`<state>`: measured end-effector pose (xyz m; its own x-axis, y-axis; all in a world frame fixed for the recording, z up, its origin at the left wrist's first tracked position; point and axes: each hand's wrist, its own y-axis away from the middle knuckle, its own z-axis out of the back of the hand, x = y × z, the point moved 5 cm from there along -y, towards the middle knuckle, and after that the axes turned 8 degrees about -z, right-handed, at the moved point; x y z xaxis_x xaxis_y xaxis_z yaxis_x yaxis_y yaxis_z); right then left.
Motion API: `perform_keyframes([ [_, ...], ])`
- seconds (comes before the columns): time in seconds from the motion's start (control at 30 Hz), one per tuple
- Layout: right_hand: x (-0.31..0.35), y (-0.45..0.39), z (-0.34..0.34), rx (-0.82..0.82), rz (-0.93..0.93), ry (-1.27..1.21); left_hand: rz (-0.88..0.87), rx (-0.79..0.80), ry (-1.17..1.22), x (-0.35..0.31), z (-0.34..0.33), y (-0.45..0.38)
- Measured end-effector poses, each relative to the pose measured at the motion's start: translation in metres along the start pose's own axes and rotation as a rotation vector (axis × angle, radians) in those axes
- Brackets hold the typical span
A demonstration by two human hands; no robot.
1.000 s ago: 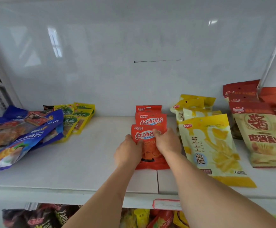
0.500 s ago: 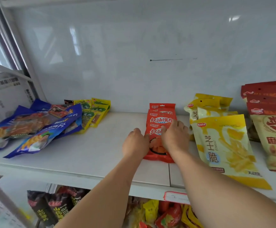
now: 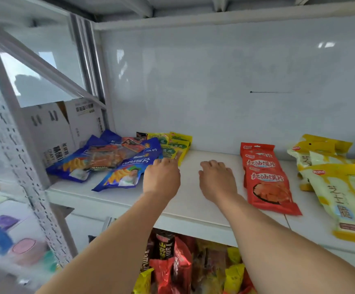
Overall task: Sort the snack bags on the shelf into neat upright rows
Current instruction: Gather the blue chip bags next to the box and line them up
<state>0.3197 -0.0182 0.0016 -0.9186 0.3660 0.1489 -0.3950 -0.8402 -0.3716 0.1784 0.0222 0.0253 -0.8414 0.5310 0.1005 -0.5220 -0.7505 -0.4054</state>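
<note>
On the white shelf point(image 3: 193, 206) a row of red snack bags point(image 3: 265, 179) lies flat, overlapped front to back. To its left, both my hands hover empty over bare shelf. My right hand point(image 3: 216, 177) is a short way from the red bags, fingers apart. My left hand point(image 3: 161, 177) reaches toward the small yellow-green bags point(image 3: 176, 145), its fingertips at their near edge. A loose heap of blue bags point(image 3: 125, 170) and clear orange packets point(image 3: 106, 155) lies at the far left. Large yellow bags point(image 3: 341, 187) lie at the right.
A white upright post point(image 3: 19, 145) and a diagonal brace frame the shelf's left side, with white cartons point(image 3: 66, 128) behind them. The white back panel point(image 3: 214, 92) closes the rear. A lower shelf holds several red, black and yellow bags point(image 3: 172, 262).
Both hands have let go of the red bags and moved left across the shelf. The view has swung left, bringing the blue and yellow-green bags closer to centre.
</note>
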Motion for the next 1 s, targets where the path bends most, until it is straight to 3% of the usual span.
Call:
perform_keyframes([
  [0.23, 0.084, -0.010, -0.013, 0.042, -0.046, -0.147, 0.117, -0.008, 0.178, 0.087, 0.002, 0.010],
  [0.33, 0.098, -0.024, -0.020, 0.056, -0.102, -0.292, 0.272, -0.009, 0.334, 0.124, -0.008, 0.004],
  [0.47, 0.106, -0.057, -0.028, 0.119, -0.258, -0.493, 0.466, 0.112, 0.462, 0.170, -0.043, -0.007],
  [0.67, 0.125, -0.111, -0.067, 0.285, -0.328, -0.578, 0.545, 0.305, 0.572, 0.187, -0.081, -0.022],
  [0.83, 0.142, -0.133, -0.093, 0.429, -0.286, -0.402, 0.600, 0.323, 0.515, 0.197, -0.101, -0.030],
  [1.0, 0.142, -0.136, -0.088, 0.538, -0.450, -0.577, 0.598, 0.325, 0.545, 0.205, -0.107, -0.033],
])
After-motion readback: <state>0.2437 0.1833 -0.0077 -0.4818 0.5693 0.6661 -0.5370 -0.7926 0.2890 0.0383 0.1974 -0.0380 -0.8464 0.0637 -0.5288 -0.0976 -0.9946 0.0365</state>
